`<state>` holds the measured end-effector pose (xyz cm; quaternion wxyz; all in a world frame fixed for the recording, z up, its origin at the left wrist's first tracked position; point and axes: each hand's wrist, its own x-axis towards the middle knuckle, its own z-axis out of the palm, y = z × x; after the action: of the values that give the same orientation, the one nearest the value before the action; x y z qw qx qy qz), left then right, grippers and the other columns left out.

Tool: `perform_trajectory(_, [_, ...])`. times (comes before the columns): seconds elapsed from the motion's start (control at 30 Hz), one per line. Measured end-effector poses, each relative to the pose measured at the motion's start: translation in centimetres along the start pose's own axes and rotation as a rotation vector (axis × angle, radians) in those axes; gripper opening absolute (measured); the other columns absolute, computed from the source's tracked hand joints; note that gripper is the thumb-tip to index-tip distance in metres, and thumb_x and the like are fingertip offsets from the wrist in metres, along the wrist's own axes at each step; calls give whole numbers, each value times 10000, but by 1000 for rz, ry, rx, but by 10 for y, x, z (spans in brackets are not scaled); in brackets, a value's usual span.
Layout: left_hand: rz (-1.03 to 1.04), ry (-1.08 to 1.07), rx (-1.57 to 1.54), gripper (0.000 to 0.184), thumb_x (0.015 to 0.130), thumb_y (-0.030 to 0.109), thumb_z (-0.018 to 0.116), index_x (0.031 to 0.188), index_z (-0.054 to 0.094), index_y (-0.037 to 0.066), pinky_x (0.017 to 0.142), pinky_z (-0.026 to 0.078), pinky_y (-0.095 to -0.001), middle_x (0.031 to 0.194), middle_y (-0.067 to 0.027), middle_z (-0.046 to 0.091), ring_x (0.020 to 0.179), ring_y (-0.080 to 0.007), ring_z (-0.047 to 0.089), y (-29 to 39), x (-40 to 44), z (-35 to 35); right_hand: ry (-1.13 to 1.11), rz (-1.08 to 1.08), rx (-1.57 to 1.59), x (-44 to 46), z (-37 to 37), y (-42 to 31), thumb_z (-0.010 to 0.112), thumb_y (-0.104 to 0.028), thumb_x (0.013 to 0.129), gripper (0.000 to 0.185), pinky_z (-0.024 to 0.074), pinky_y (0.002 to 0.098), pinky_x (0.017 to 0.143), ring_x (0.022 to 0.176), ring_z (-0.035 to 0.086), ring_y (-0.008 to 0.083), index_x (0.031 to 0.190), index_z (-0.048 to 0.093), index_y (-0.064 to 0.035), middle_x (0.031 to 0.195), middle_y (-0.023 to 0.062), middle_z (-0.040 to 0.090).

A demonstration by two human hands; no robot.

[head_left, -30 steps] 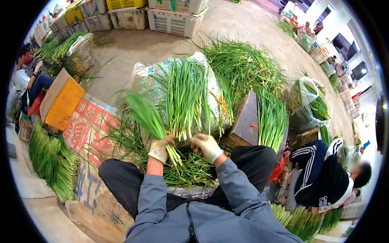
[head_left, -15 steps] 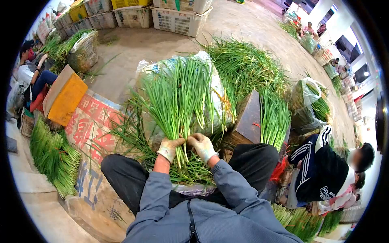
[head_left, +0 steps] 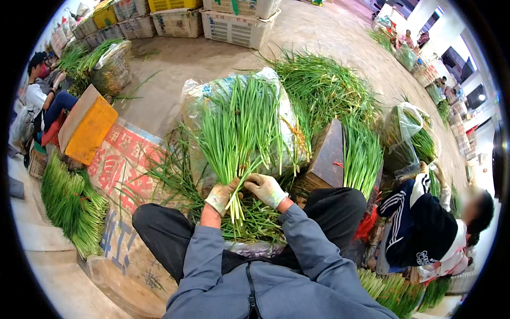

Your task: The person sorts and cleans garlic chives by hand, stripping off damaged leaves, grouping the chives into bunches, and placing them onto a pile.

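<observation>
My left hand (head_left: 220, 197), in a pale stained glove, is closed round the lower stalks of a bunch of green chives (head_left: 236, 127). The pale stalk ends (head_left: 237, 208) poke out below it, and the leaves fan away over a plastic-wrapped bundle (head_left: 194, 159). My right hand (head_left: 267, 190), gloved too, pinches at the right side of the same stalks, thumb and fingers together. Its fingertips partly cover what they grip. Loose chive leaves (head_left: 255, 227) lie beneath both hands, between my knees.
A heap of chives (head_left: 324, 85) lies beyond the bundle. To the right, a dark wooden box (head_left: 323, 157) stands beside sorted chives (head_left: 361, 159). An orange board (head_left: 90, 137) and tied chives (head_left: 71, 204) are at left. Co-workers sit on both sides; crates (head_left: 236, 29) stand behind.
My right hand has shifted slightly down at the stalks, and some stalks now slant across toward it. My left hand keeps its hold. The co-worker at right has raised an arm.
</observation>
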<state>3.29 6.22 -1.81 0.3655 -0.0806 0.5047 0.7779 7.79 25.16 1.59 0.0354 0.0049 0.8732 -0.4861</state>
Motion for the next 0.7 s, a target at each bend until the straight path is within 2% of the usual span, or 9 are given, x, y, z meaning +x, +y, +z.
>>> perform_trajectory(0.07, [-65,-32,-25,489,793,400,821,1115,690,56,617,552,-293,884,-50,717,677,-164,665,-7,11,-9,9,6,-36,-4,-3,-7,669,-237,910,244,527,369,731,809,678,306,1021,681,-20,904,170,688])
perform_trajectory(0.2, [211,-98,95,425,802,286,830,1117,684,41,748,565,-335,982,-76,709,770,-194,671,-10,14,3,62,-76,-133,-15,-3,-9,672,-221,911,225,529,364,714,779,678,300,1005,681,-17,871,157,684])
perform_trajectory(0.27, [32,-65,-135,319,807,175,805,1049,697,-3,780,562,-350,924,-105,719,785,-218,686,-5,10,4,57,-40,45,-35,-12,-28,664,-198,914,205,530,350,700,761,678,272,991,679,-8,854,145,683])
perform_trajectory(0.33, [137,-45,-271,265,805,124,785,1002,691,-25,720,579,-357,879,-117,719,792,-233,698,9,1,5,65,19,63,-57,-19,-29,650,-204,920,210,525,344,731,789,680,269,1014,687,-19,888,152,692])
perform_trajectory(0.47, [174,-163,-704,270,825,39,762,1063,635,31,823,590,-381,1001,-108,704,915,-257,688,26,6,-11,75,260,153,-102,-10,1,648,-165,901,192,531,328,705,756,681,226,989,690,0,864,132,695])
perform_trajectory(0.53, [297,-110,-613,292,826,37,753,1093,635,35,834,591,-397,996,-110,707,961,-279,692,34,-1,-11,-274,261,-270,-110,-7,25,653,-224,885,272,531,391,805,913,684,340,1093,695,-53,1006,186,708])
perform_trajectory(0.6, [320,-118,-579,299,833,35,741,1111,631,35,854,586,-407,998,-111,708,995,-294,689,36,-3,-11,-522,363,-661,-112,-7,34,667,-243,876,312,531,405,830,968,672,363,1122,684,-51,1039,197,700])
perform_trajectory(0.67, [345,-124,-543,307,839,34,728,1130,627,35,874,582,-417,1000,-112,708,1029,-308,685,38,-2,-10,-29,286,-442,-99,0,36,656,-258,887,338,528,435,849,950,669,372,1172,648,-77,1038,197,697])
perform_trajectory(0.7, [331,-146,-569,306,847,32,714,1140,622,32,896,575,-429,1015,-119,708,1051,-321,678,36,-3,-9,42,244,-317,-85,-7,11,654,-277,897,322,524,431,857,954,664,375,1142,659,-67,1033,189,696])
